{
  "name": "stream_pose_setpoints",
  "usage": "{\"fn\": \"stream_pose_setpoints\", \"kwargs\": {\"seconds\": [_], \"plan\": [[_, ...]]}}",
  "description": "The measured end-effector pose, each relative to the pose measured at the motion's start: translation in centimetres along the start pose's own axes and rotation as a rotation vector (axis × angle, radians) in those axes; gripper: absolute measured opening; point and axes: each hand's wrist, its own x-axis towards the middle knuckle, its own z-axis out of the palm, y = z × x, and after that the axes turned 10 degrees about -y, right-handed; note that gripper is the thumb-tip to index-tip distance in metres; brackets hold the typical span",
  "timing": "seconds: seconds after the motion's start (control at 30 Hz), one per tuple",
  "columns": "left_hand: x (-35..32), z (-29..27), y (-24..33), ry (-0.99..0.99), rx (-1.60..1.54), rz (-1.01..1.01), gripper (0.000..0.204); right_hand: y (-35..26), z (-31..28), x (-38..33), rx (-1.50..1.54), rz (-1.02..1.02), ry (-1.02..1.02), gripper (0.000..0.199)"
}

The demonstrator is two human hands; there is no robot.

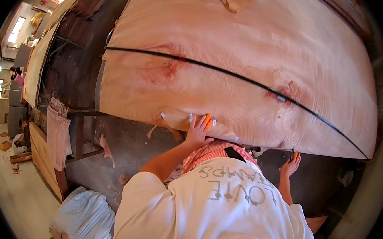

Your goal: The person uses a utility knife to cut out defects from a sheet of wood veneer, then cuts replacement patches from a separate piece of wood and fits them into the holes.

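A large sheet of pale wood veneer (248,40) with reddish knots lies before me. My left hand (197,132) rests on its near edge, fingers stretched out, with orange covers on some fingertips. Short white tape pieces (214,123) stick to the veneer around those fingers, beside a paler veneer patch (176,120) along the edge. Farther right, at the same edge, is my right hand (289,167), also with orange on a finger. Its fingers are closed around a thin dark object (292,154), too small to name.
A black cord (232,73) runs diagonally over the sheet. Torn veneer strips (58,135) hang from a metal frame at left. A pale cloth-like bundle (85,218) lies on the floor at lower left. Another veneer stack (40,54) stands beyond, with a person (18,76) far off.
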Motion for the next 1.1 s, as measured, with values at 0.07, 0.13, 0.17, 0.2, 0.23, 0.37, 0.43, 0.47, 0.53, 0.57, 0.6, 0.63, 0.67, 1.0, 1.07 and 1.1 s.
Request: {"fn": "stream_pose_setpoints", "kwargs": {"seconds": [0.07, 0.13, 0.17, 0.2, 0.23, 0.37, 0.43, 0.47, 0.53, 0.57, 0.6, 0.63, 0.67, 1.0, 1.07, 1.1], "plan": [[0.3, 0.0, -0.5, 0.048, -0.035, 0.029, 0.071, -0.8, 0.4, 1.9, 0.091, -0.078, 0.065, 0.048], [0.8, -1.1, -2.0, 0.13, -0.075, 0.077, 0.063, -3.1, -0.2, 4.5, 0.196, -0.096, 0.087, 0.038], [1.2, -2.0, -3.3, 0.186, -0.084, 0.006, 0.063, -5.2, -0.7, 5.7, 0.29, -0.065, 0.057, 0.036], [2.1, -4.1, -4.4, 0.238, -0.095, -0.051, 0.062, -6.6, -0.6, 6.9, 0.364, -0.087, 0.063, 0.036], [2.1, -5.7, -6.2, 0.283, -0.105, -0.127, 0.062, -8.8, -0.6, 7.7, 0.444, -0.122, 0.054, 0.036], [4.8, -7.5, -15.3, 0.403, -0.099, -0.483, 0.064, -14.4, 3.7, 9.4, 0.95, -0.26, -0.007, 0.033], [2.8, -7.3, -19.7, 0.422, -0.102, -0.636, 0.065, -19.9, 4.0, 8.2, 1.346, -0.043, -0.43, 0.034], [1.9, -6.8, -21.4, 0.426, -0.106, -0.711, 0.066, -22.7, 3.4, 7.4, 1.347, -0.027, -0.556, 0.033], [0.7, -6.4, -23.0, 0.319, -0.11, -0.638, 0.068, -26.0, 3.5, 6.4, 1.347, 0.071, -0.601, 0.027], [0.0, -6.1, -23.7, 0.264, -0.106, -0.607, 0.069, -28.2, 2.4, 5.9, 1.348, 0.114, -0.614, 0.026], [-0.4, -6.0, -24.1, 0.25, -0.076, -0.579, 0.07, -29.2, 2.3, 6.1, 1.352, 0.162, -0.614, 0.026], [-0.6, -6.0, -24.4, 0.242, -0.079, -0.56, 0.07, -29.7, 2.7, 6.1, 1.356, 0.216, -0.616, 0.026], [-0.6, -6.1, -24.6, 0.234, -0.081, -0.542, 0.07, -30.3, 3.1, 6.3, 1.36, 0.268, -0.619, 0.026], [-2.3, -8.1, -26.7, 0.135, -0.138, -0.362, 0.074, -36.3, 3.7, 14.5, 1.118, 0.22, -0.243, 0.021], [-2.1, -9.0, -27.1, 0.088, -0.126, -0.314, 0.072, -37.6, 4.2, 17.8, 1.075, 0.082, -0.126, 0.021], [-1.9, -9.5, -27.3, 0.065, -0.124, -0.29, 0.071, -38.1, 4.7, 19.4, 1.068, -0.001, -0.076, 0.021]]}}
